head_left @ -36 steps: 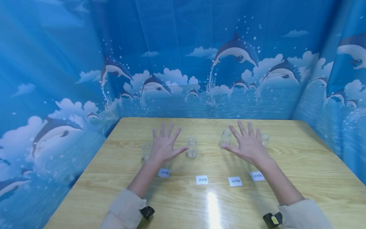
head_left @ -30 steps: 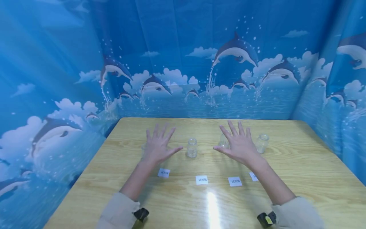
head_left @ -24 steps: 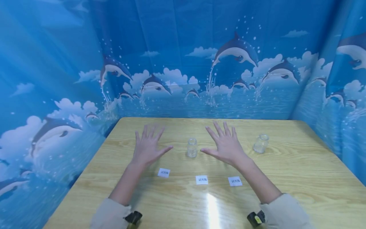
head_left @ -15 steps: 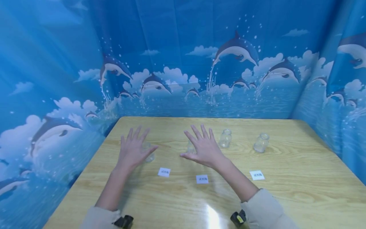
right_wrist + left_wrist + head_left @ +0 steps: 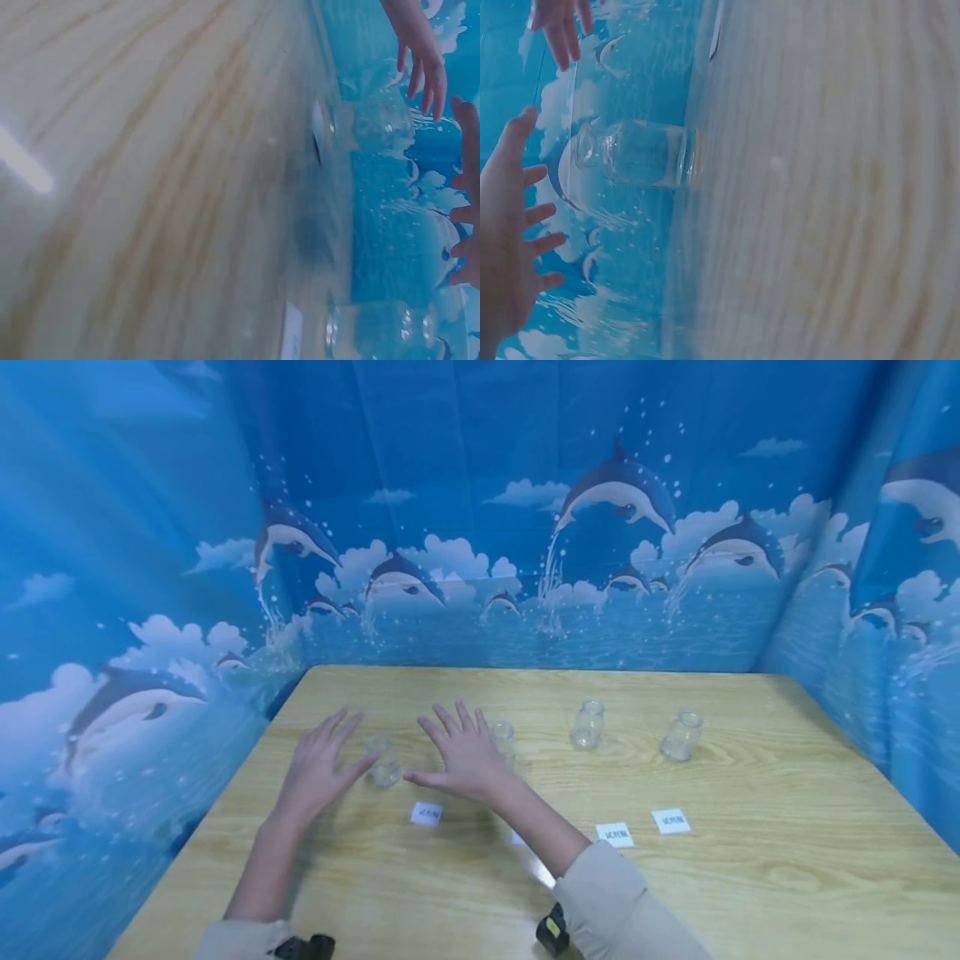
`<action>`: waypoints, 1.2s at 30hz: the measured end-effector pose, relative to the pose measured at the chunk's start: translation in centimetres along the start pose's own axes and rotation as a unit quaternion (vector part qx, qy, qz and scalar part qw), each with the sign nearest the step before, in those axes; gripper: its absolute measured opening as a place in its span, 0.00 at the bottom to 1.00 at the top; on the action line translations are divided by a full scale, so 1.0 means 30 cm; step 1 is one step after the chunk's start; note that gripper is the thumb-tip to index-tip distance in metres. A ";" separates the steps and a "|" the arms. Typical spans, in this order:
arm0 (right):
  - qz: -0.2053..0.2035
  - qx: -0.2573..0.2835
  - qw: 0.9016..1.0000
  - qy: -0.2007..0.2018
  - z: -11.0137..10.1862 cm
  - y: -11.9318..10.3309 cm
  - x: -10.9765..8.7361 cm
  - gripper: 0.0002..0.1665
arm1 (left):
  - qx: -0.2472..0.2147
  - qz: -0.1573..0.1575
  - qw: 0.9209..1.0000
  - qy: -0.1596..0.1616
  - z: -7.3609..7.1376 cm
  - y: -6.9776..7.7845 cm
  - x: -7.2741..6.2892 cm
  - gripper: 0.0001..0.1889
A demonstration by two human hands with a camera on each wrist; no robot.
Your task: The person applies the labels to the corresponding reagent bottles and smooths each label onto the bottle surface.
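Bottles (image 5: 588,727), four: standing on worktop (image 5: 780,860). Left hand (image 5: 311,777), right hand (image 5: 468,764): we are holding nothing, fingers extended, flanking leftmost bottle (image 5: 386,770). Cards (image 5: 671,822) lying nearer us. Handling, we are judging, not yet begun.

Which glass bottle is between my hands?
The leftmost bottle, flanked by the left hand and the right hand; the other three stand farther right.

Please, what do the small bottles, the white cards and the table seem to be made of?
Small bottles: probably clear, glossy glass, see-through with bright highlights; clear plastic is possible.
White cards: likely paper, flat and thin, with dark writing; finish unclear.
Table: wood or wood-look laminate, grain visible, glossy enough to reflect light.
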State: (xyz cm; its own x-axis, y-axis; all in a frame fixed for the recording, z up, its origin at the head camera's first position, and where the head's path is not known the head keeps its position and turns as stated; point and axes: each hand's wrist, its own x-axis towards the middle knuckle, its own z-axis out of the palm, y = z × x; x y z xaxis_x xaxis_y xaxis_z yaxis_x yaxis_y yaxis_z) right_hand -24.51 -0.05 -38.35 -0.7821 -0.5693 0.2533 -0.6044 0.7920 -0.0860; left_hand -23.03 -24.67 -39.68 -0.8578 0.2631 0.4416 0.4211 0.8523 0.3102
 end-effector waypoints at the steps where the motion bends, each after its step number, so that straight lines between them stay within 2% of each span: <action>1: -0.002 0.001 1.000 0.001 0.012 -0.009 0.009 0.49 | -0.004 0.006 1.000 0.005 0.006 -0.010 -0.005 0.35; 4: -0.003 0.015 1.000 0.004 0.047 -0.031 0.032 0.49 | -0.021 0.015 1.000 0.012 0.028 -0.036 -0.015 0.33; 7: -0.002 0.029 1.000 0.005 0.084 -0.048 0.051 0.48 | -0.069 -0.008 0.998 -0.001 0.049 -0.053 -0.027 0.31; 11: -0.003 0.046 0.999 0.006 0.126 -0.065 0.068 0.46 | -0.163 -0.051 0.985 -0.006 0.070 -0.068 -0.047 0.29; 14: -0.003 0.075 0.997 0.008 0.145 -0.075 0.077 0.43 | -0.202 -0.069 0.977 -0.008 0.086 -0.076 -0.057 0.28; 19: -0.004 0.121 0.992 0.020 0.156 -0.083 0.084 0.35 | -0.225 -0.076 0.971 -0.013 0.114 -0.074 -0.053 0.27; 23: -0.002 0.149 0.988 0.035 0.164 -0.085 0.086 0.29 | -0.264 -0.074 0.962 -0.014 0.133 -0.064 -0.041 0.24; 26: 0.005 0.179 0.983 0.049 0.174 -0.088 0.086 0.26 | -0.285 -0.084 0.955 -0.017 0.143 -0.062 -0.039 0.24; 30: 0.028 0.208 0.976 0.055 0.181 -0.094 0.086 0.24 | -0.295 -0.104 0.950 -0.021 0.149 -0.056 -0.042 0.24; 36: 0.068 0.236 0.967 0.059 0.176 -0.082 0.084 0.23 | -0.304 -0.107 0.946 -0.036 0.158 -0.032 -0.026 0.25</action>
State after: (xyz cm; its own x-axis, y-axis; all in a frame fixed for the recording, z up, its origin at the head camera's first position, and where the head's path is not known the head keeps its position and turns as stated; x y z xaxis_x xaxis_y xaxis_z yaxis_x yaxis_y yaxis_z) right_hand -25.81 -4.59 -42.58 -0.8535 -0.4160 0.3138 -0.5205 0.6527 -0.5505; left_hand -24.16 -23.54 -44.32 -0.9514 0.1623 0.2618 0.3079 0.4777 0.8228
